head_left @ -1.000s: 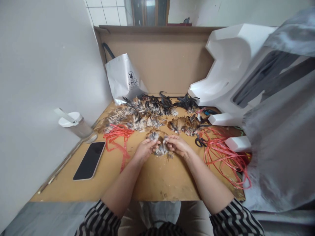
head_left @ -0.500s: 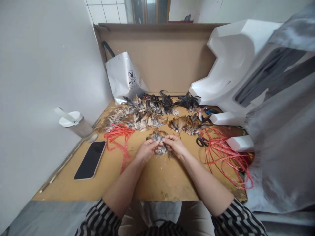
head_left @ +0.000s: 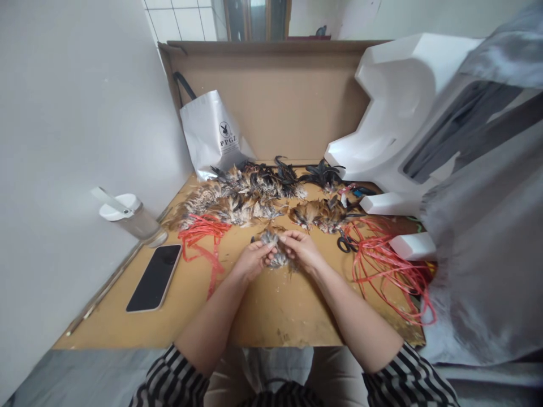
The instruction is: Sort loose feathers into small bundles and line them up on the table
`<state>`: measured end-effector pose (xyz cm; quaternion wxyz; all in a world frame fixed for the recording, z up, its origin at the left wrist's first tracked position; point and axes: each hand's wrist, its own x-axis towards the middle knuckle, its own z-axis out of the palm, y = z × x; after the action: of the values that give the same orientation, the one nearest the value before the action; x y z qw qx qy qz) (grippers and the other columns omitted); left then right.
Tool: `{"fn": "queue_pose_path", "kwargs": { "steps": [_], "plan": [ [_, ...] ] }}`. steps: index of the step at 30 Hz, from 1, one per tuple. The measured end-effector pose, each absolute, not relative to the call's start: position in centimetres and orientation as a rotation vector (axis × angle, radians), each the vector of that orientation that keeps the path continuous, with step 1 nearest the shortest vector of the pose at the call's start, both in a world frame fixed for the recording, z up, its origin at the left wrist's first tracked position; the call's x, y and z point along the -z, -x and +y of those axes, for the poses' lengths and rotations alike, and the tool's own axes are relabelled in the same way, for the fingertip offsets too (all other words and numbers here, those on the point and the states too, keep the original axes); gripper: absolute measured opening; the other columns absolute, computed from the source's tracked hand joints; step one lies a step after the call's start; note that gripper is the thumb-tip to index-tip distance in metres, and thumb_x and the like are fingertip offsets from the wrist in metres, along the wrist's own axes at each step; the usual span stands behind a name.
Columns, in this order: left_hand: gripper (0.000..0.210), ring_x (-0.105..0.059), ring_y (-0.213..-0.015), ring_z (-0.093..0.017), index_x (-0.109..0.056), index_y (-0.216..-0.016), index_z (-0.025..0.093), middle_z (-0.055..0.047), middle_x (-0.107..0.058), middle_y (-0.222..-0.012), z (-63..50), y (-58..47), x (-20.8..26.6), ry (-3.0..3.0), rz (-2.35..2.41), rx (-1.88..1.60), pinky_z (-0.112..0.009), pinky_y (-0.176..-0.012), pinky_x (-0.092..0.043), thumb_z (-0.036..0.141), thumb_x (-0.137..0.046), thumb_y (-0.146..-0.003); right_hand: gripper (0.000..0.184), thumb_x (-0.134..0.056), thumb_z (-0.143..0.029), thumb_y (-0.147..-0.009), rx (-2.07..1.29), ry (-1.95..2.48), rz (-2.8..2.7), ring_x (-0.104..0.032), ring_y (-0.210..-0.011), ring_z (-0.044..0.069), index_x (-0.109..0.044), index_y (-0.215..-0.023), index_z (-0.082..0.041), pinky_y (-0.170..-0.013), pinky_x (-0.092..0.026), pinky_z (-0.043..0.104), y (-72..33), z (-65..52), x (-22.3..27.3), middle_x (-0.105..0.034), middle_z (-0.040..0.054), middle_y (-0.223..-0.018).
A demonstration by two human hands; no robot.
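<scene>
Where hands (head_left: 278,255) meet — feather tuft (head_left: 276,259) between.

The feathers (head_left: 250,195) were mottled brown, tan, grey and black. Red-orange cord (head_left: 384,265) lay tangled toward the right edge of the tan board (head_left: 263,308), a second red bunch (head_left: 202,230) toward its left. The phone (head_left: 155,277) was black, the bag (head_left: 214,135) white with black print, the sleeves (head_left: 172,381) black-and-white striped.

Left hand (head_left: 250,261), right hand (head_left: 303,251) pinch feather bundle (head_left: 275,251) over table (head_left: 263,308).
</scene>
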<state>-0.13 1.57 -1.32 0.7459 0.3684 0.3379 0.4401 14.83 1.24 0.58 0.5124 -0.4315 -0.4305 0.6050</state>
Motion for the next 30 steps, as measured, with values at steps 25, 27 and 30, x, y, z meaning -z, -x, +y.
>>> {"fn": "queue_pose_path", "kwargs": {
  "steps": [25, 27, 30],
  "plan": [
    [0.011, -0.049, -0.047, 0.0, -0.057, -0.072, 0.009, 0.0, -0.057, -0.065, 2.1, 0.7, 1.2, -0.538, 0.646, -0.992, -0.008, -0.039, -0.036, 0.016, -0.064, -0.067, 0.022, -0.069, -0.029, -0.06, -1.692, 0.911, -0.902, -0.046, -0.04, 0.003, -0.062, -0.07, -0.011, -0.038, -0.035, 0.014, -14.5, 1.3, -0.2, -0.059, -0.0012, -0.054],
    [0.009, -0.05, -0.048, -0.001, -0.057, -0.072, 0.009, 0.0, -0.057, -0.065, 2.2, 0.7, 1.2, -0.523, 0.649, -1.023, -0.008, -0.042, -0.039, 0.015, -0.062, -0.068, 0.021, -0.067, -0.029, -0.063, -1.723, 0.893, -0.889, -0.051, -0.046, 0.004, -0.064, -0.075, -0.011, -0.04, -0.039, 0.013, -14.7, 1.3, -0.2, -0.063, 0.0024, -0.064],
    [0.006, -0.052, -0.05, -0.002, -0.058, -0.074, 0.01, -0.001, -0.06, -0.069, 2.2, 0.8, 1.2, -0.489, 0.653, -1.048, -0.009, -0.043, -0.041, 0.012, -0.06, -0.07, 0.019, -0.064, -0.026, -0.067, -1.753, 0.86, -0.854, -0.056, -0.051, 0.006, -0.064, -0.079, -0.011, -0.044, -0.044, 0.014, -15.0, 1.4, -0.4, -0.065, 0.0052, -0.071]
  ]
}}
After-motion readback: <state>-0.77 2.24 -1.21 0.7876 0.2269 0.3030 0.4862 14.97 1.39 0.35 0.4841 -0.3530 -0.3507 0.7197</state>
